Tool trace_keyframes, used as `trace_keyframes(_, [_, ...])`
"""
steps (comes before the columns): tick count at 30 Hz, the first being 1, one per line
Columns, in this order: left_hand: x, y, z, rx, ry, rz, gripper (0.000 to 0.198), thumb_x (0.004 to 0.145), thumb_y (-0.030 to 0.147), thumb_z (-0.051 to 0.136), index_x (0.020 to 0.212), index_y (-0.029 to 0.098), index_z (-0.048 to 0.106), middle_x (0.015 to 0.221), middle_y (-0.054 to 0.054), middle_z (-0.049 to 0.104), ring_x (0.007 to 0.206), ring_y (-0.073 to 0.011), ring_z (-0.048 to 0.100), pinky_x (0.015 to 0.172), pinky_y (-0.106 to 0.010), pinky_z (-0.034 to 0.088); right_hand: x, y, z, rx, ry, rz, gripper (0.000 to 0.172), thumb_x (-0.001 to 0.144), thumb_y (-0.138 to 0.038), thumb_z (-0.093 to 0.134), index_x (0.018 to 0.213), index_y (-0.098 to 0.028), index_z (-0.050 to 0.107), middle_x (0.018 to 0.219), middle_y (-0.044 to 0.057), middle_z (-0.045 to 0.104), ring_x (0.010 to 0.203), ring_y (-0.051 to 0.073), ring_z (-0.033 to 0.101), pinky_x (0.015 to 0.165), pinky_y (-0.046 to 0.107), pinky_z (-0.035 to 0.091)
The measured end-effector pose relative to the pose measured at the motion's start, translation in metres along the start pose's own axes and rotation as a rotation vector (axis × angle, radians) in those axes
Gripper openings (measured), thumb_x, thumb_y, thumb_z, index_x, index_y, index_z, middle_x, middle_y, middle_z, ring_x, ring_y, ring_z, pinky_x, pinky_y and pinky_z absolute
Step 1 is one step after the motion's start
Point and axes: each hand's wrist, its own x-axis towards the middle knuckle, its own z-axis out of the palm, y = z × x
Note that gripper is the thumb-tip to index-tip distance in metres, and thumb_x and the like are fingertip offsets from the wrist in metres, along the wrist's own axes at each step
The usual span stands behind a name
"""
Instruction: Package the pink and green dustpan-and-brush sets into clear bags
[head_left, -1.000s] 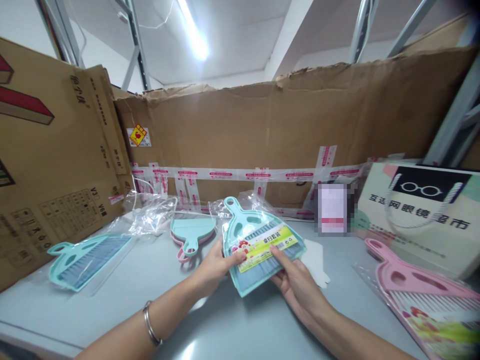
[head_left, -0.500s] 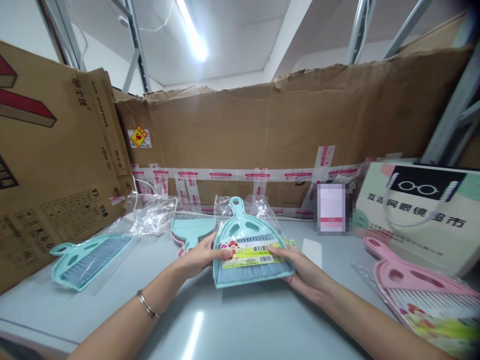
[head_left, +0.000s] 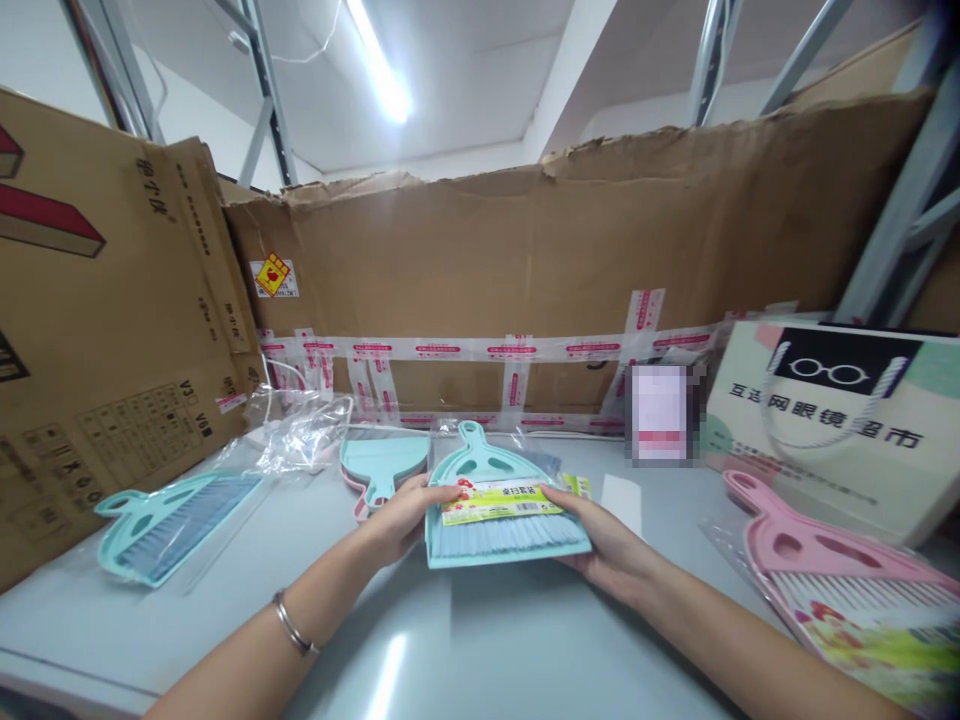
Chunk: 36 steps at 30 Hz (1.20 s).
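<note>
Both hands hold a bagged teal dustpan and brush set point(head_left: 495, 545) above the table, its handle pointing away from me. My left hand point(head_left: 411, 515) grips the left edge with the thumb on top. On the right edge, my right hand point(head_left: 600, 525) is closed the same way, its thumb on the yellow printed label point(head_left: 491, 503). The grey-blue bristles lie inside the pan, below the label. Just left of it, a teal brush point(head_left: 384, 460) rests over a pink piece. The fingers beneath the set are hidden.
Another teal dustpan set point(head_left: 176, 530) lies at left, and a pink one point(head_left: 832, 560) at right. Clear plastic wrap point(head_left: 300, 430) sits behind. Cardboard boxes point(head_left: 450, 250) wall the back and left. A paper bag with glasses artwork point(head_left: 825, 430) stands at right on the grey table point(head_left: 360, 640).
The held dustpan set has tipped flatter, with its handle end lower and farther back. Both hands keep their grip on its sides. The view has shifted slightly.
</note>
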Motion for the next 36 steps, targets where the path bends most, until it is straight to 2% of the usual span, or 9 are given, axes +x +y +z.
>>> trace_keyframes(4, [0.000, 0.002, 0.000, -0.019, 0.003, -0.005, 0.045, 0.066, 0.036, 0.071, 0.103, 0.012, 0.059, 0.095, -0.012, 0.069, 0.085, -0.0209, 0.066, 0.068, -0.026, 0.052, -0.003, -0.008, -0.002, 0.003, -0.114, -0.043, 0.030, 0.074, -0.016, 0.064, 0.102, -0.007, 0.057, 0.086, 0.012, 0.071, 0.076, 0.018, 0.068, 0.068, 0.028, 0.057])
trace_keyframes(11, [-0.004, 0.010, -0.011, -0.071, -0.205, 0.075, 0.038, 0.069, 0.028, 0.071, 0.101, 0.011, 0.061, 0.104, -0.011, 0.067, 0.090, -0.0154, 0.064, 0.076, -0.020, 0.050, -0.001, -0.014, -0.009, 0.033, -0.298, -0.056, 0.028, 0.069, -0.006, 0.066, 0.096, -0.006, 0.059, 0.094, 0.014, 0.068, 0.092, 0.021, 0.065, 0.083, 0.030, 0.053])
trace_keyframes(13, [-0.005, 0.011, -0.014, -0.062, -0.273, 0.101, 0.042, 0.066, 0.022, 0.074, 0.103, 0.011, 0.060, 0.108, -0.012, 0.065, 0.093, -0.0163, 0.063, 0.080, -0.020, 0.048, 0.002, -0.012, -0.011, 0.032, -0.298, -0.079, 0.028, 0.067, -0.002, 0.065, 0.094, -0.007, 0.060, 0.092, 0.011, 0.069, 0.092, 0.020, 0.065, 0.082, 0.027, 0.054])
trace_keyframes(16, [-0.004, 0.010, -0.016, -0.014, -0.321, 0.155, 0.051, 0.061, 0.015, 0.076, 0.108, 0.012, 0.057, 0.115, -0.013, 0.062, 0.100, -0.0191, 0.061, 0.085, -0.024, 0.047, 0.005, -0.007, -0.011, 0.033, -0.182, -0.117, 0.024, 0.065, 0.002, 0.064, 0.086, -0.009, 0.061, 0.087, 0.008, 0.070, 0.084, 0.017, 0.067, 0.072, 0.021, 0.057])
trace_keyframes(19, [0.001, 0.006, -0.013, 0.023, -0.232, 0.186, 0.052, 0.058, 0.013, 0.077, 0.106, 0.013, 0.058, 0.114, -0.013, 0.063, 0.099, -0.0216, 0.061, 0.084, -0.027, 0.048, 0.006, -0.003, -0.008, 0.062, -0.061, -0.151, 0.019, 0.066, 0.003, 0.064, 0.078, -0.010, 0.061, 0.080, 0.006, 0.070, 0.073, 0.015, 0.068, 0.065, 0.020, 0.058])
trace_keyframes(24, [0.007, -0.002, -0.003, 0.005, -0.048, 0.218, 0.037, 0.064, 0.030, 0.075, 0.093, 0.010, 0.064, 0.097, -0.012, 0.069, 0.088, -0.0215, 0.065, 0.079, -0.030, 0.052, 0.004, -0.001, -0.001, 0.059, 0.023, -0.149, 0.009, 0.068, -0.002, 0.066, 0.070, -0.008, 0.060, 0.065, 0.009, 0.069, 0.060, 0.015, 0.068, 0.056, 0.016, 0.056])
trace_keyframes(29, [0.002, 0.001, 0.001, -0.042, -0.098, 0.181, 0.033, 0.069, 0.031, 0.072, 0.094, 0.011, 0.066, 0.102, -0.011, 0.068, 0.090, -0.0185, 0.064, 0.085, -0.028, 0.051, 0.003, 0.000, -0.001, -0.001, 0.089, -0.187, 0.009, 0.075, -0.006, 0.061, 0.067, -0.008, 0.060, 0.062, 0.012, 0.070, 0.053, 0.013, 0.066, 0.052, 0.015, 0.055])
trace_keyframes(33, [0.001, 0.001, -0.002, -0.069, -0.041, 0.128, 0.033, 0.067, 0.024, 0.074, 0.095, 0.010, 0.065, 0.107, -0.013, 0.066, 0.097, -0.0201, 0.062, 0.086, -0.027, 0.051, 0.004, 0.002, -0.003, -0.050, 0.034, -0.180, 0.003, 0.073, -0.009, 0.064, 0.072, -0.008, 0.061, 0.066, 0.011, 0.070, 0.058, 0.014, 0.067, 0.057, 0.017, 0.055])
trace_keyframes(36, [0.004, -0.001, -0.004, -0.092, -0.029, 0.123, 0.032, 0.064, 0.023, 0.075, 0.092, 0.010, 0.064, 0.108, -0.012, 0.065, 0.099, -0.0211, 0.061, 0.085, -0.027, 0.051, 0.003, 0.001, -0.003, -0.032, -0.017, -0.204, 0.009, 0.074, -0.014, 0.063, 0.082, -0.010, 0.061, 0.072, 0.011, 0.071, 0.069, 0.017, 0.069, 0.066, 0.023, 0.057])
